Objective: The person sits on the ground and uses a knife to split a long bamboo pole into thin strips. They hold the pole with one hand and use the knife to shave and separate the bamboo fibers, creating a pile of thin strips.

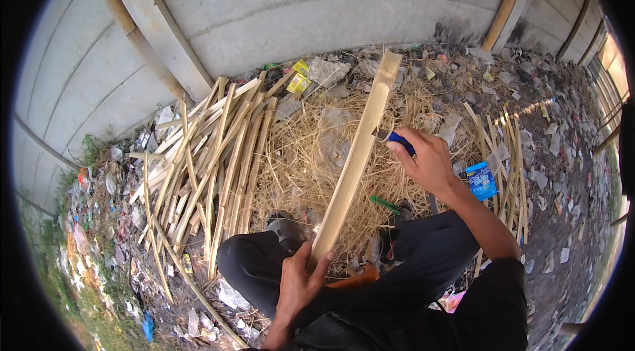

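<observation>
A long split bamboo piece (352, 159), its hollow side showing, slants from my lap up toward the wall. Wrapped round its near end is my left hand (301, 281), closed with the thumb on the right edge. My right hand (426, 159) is closed on a utility knife (402, 142) with a blue handle. The knife's short blade points left and meets the right edge of the bamboo, above its middle. Thin bamboo shavings (304, 152) lie in a heap beneath and around the piece.
Many split bamboo strips (228, 166) are piled at the left, and a smaller bundle of thin strips (512, 172) lies at the right. Near that bundle is a blue packet (481, 181). A concrete panel wall (331, 13) stands ahead. Litter covers the ground (562, 219).
</observation>
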`<state>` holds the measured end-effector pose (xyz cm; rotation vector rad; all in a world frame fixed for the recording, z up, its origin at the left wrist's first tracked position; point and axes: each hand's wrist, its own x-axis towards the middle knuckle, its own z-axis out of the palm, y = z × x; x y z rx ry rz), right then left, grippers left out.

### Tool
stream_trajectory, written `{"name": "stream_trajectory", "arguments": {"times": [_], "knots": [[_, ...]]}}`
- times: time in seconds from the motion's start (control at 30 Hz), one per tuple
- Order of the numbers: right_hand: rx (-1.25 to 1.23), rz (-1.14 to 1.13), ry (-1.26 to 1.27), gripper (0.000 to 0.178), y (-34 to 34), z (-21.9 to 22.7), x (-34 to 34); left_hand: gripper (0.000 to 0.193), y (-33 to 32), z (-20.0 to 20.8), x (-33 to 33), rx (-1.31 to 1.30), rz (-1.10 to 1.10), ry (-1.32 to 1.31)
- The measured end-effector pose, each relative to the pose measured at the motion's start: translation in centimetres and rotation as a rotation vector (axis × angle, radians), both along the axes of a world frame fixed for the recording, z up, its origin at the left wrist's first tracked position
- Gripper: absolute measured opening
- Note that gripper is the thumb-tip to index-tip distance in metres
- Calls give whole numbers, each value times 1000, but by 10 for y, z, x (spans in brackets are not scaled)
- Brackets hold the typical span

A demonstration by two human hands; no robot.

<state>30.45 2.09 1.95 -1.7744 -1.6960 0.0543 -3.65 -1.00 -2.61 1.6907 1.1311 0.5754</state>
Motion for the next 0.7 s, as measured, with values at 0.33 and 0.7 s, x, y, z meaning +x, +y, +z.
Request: {"name": "stream_trajectory", "arguments": {"times": [0.33, 0.7], "knots": [[34, -377, 154, 32, 11, 1, 80, 29, -18, 12, -34, -213, -37, 61], [-812, -57, -375, 33, -16, -27, 61, 24, 9, 4, -20, -397, 45, -184]]}}
